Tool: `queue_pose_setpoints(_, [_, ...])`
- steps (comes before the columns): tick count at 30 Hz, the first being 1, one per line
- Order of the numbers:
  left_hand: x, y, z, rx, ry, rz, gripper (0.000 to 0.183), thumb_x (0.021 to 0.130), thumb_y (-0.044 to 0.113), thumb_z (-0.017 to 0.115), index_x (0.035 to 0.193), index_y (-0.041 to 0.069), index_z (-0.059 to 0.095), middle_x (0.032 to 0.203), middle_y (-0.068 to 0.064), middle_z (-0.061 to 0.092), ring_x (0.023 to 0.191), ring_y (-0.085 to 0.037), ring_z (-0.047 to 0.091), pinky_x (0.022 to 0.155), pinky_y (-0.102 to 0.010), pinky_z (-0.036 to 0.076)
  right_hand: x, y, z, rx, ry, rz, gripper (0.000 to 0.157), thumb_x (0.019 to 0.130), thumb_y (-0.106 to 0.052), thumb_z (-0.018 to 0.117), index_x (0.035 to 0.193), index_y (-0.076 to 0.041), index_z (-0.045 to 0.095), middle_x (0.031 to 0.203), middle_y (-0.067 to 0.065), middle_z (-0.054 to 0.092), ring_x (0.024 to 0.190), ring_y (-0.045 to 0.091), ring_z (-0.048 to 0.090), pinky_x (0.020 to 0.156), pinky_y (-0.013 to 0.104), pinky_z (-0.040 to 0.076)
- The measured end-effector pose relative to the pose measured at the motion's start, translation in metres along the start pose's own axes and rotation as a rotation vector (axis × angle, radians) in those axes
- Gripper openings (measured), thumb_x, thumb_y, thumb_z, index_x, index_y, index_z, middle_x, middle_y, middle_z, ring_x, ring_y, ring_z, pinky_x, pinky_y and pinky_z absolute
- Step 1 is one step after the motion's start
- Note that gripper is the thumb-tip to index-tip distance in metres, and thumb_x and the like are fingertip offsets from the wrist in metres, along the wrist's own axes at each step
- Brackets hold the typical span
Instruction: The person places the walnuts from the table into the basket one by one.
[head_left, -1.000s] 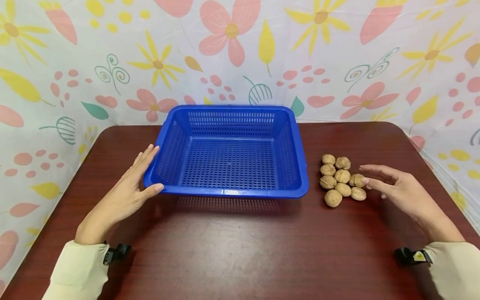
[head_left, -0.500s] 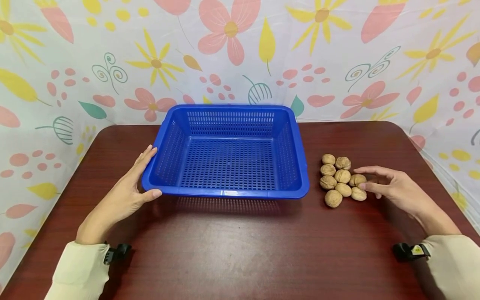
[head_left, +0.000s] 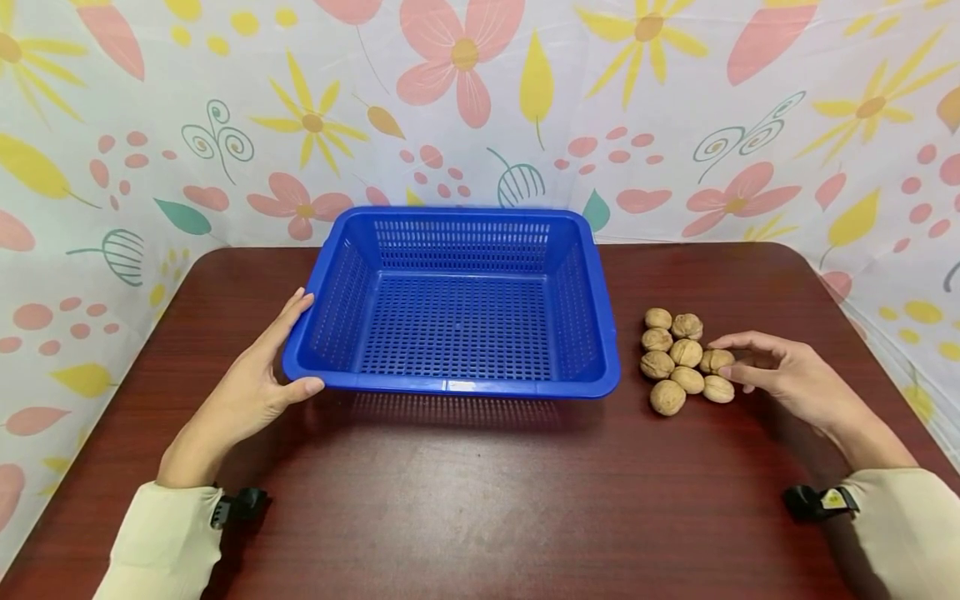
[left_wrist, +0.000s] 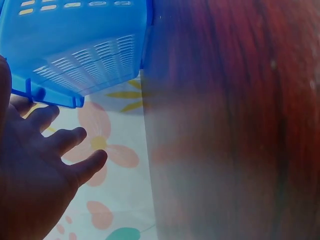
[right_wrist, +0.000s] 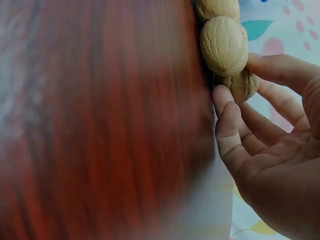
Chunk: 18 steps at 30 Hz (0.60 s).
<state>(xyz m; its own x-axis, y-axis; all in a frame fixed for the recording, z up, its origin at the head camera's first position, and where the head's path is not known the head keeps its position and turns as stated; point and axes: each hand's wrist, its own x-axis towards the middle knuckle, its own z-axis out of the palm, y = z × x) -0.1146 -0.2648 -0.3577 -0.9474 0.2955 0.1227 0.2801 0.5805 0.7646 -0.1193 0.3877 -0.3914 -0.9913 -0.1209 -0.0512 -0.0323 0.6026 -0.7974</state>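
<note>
A blue plastic basket (head_left: 459,385) with slotted sides stands on the table, nothing inside it. My left hand (head_left: 251,379) is at its left end, fingers extended along the rim and thumb by the front left corner; in the left wrist view the fingertips (left_wrist: 75,135) spread just below the basket rim (left_wrist: 55,97). Right of the basket several brown walnuts (head_left: 686,352) lie in a close group. At their right edge my right hand (head_left: 798,379) pinches one walnut (head_left: 716,361) between thumb and fingers. The right wrist view shows that walnut (right_wrist: 242,86) behind a paler walnut (right_wrist: 224,46).
The dark red wooden table (head_left: 480,500) has rounded back corners. A white cloth with a flower print (head_left: 450,150) hangs right behind and along both sides. Each wrist carries a black strap (head_left: 817,502) below a cream sleeve (head_left: 911,517).
My right hand has moved slightly left, and its thumb and fingers have closed about the outermost walnut. The left hand stays at the basket's edge, almost unmoved.
</note>
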Motion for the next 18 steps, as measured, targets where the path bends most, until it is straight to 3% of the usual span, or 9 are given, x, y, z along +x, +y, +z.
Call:
queue_pose_setpoints(4, [-0.001,0.0,0.0,-0.003,0.002,-0.001,0.102,0.087,0.036,0.086,0.168,0.034,0.023,0.178,-0.002,0.01,0.158,-0.045,0.024,0.117,-0.066,0.03,-0.001,-0.004,-0.001,-0.013,0.03,-0.007,0.029,0.098,-0.011,0.074,0.126,-0.009,0.07,0.1,-0.022,0.073,0.077,0.004,0.065,0.064,0.023,0.051])
queue_pose_setpoints(8, [-0.001,0.001,0.001,-0.012,0.003,-0.001,0.102,0.087,0.037,0.086,0.168,0.034,0.023,0.178,-0.002,0.009,0.159,-0.046,0.021,0.116,-0.072,0.027,-0.002,-0.014,-0.004,-0.007,0.06,-0.03,0.028,0.098,-0.008,0.073,0.126,-0.005,0.069,0.101,-0.02,0.076,0.083,0.0,0.067,0.066,0.021,0.053])
queue_pose_setpoints(11, [-0.002,0.001,0.001,-0.013,0.004,-0.006,0.102,0.088,0.037,0.085,0.168,0.035,0.023,0.178,0.0,0.009,0.159,-0.046,0.022,0.116,-0.072,0.029,-0.002,-0.024,-0.005,-0.011,0.084,-0.053,0.028,0.097,-0.006,0.073,0.126,-0.005,0.069,0.101,-0.021,0.076,0.082,0.002,0.068,0.066,0.02,0.052])
queue_pose_setpoints(14, [-0.002,0.0,0.002,-0.011,0.012,-0.005,0.101,0.088,0.035,0.086,0.167,0.036,0.023,0.178,0.002,0.01,0.157,-0.045,0.026,0.121,-0.038,0.037,-0.001,-0.034,-0.005,0.006,0.088,-0.094,0.03,0.097,-0.003,0.073,0.127,-0.006,0.069,0.103,-0.022,0.076,0.082,0.002,0.07,0.066,0.021,0.052])
queue_pose_setpoints(16, [-0.001,-0.001,0.002,-0.01,0.018,-0.005,0.101,0.088,0.034,0.086,0.167,0.037,0.024,0.178,0.003,0.011,0.156,-0.045,0.029,0.111,-0.015,0.038,0.0,-0.042,-0.005,0.032,0.077,-0.124,0.032,0.097,-0.001,0.072,0.128,-0.005,0.069,0.106,-0.021,0.076,0.084,0.002,0.071,0.067,0.02,0.052])
queue_pose_setpoints(18, [-0.001,-0.001,0.003,-0.017,0.023,-0.002,0.1,0.087,0.033,0.086,0.167,0.036,0.025,0.178,0.002,0.012,0.155,-0.046,0.03,0.099,-0.001,0.033,0.002,-0.051,-0.004,0.057,0.066,-0.141,0.033,0.097,0.001,0.07,0.13,-0.005,0.068,0.11,-0.02,0.076,0.087,0.002,0.073,0.068,0.02,0.052])
